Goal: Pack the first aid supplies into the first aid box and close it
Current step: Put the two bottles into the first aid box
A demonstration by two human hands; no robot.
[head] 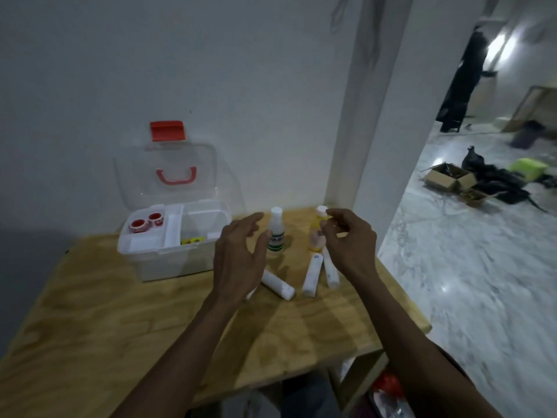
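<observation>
The white first aid box stands open on the wooden table, its clear lid with a red handle leaning back on the wall. Two red tape rolls lie in its tray. A white bottle with a green label and a yellow bottle stand upright behind three white bandage rolls. My left hand hovers open, its thumb right beside the white bottle. My right hand hovers with curled fingers just in front of the yellow bottle, holding nothing.
A white wall and pillar stand right behind the table. The table's right edge drops to a marble floor with cardboard boxes and dark clutter. A small yellow item lies inside the box.
</observation>
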